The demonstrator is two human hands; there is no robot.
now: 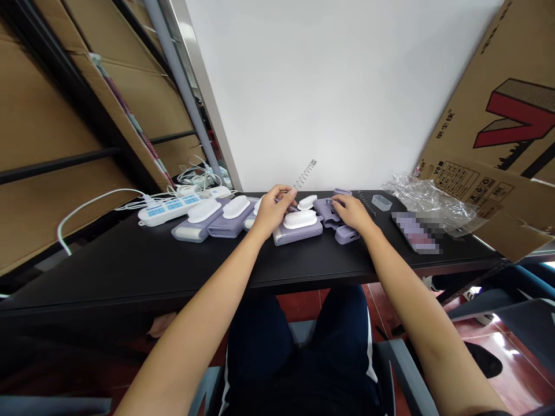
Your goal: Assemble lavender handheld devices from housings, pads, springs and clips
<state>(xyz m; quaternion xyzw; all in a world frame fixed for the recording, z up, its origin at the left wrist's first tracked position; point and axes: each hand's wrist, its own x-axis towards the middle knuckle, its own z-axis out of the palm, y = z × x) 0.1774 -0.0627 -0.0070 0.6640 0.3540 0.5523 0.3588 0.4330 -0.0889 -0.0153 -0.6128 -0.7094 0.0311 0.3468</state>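
Note:
My left hand (274,212) is closed in a pinch on a thin metal coil spring (304,174), whose free end sticks up and to the right. Just below those fingers lies a lilac brush (299,232) with its white bristles facing up. My right hand (352,212) has its fingers on a lilac plastic housing (326,211) and grips its right side. A smaller lilac part (346,234) lies under that hand, towards the front edge. Behind the near brush is a loose white bristle head (307,202). Another coil spring (367,203) rests beyond my right wrist.
Several lilac brushes (228,226) stand in a row to the left, beside a white power strip (173,209) with cables. On the right are a clear plastic cup (381,202), a phone (414,232), a crumpled plastic bag (437,202) and a large cardboard box (489,133).

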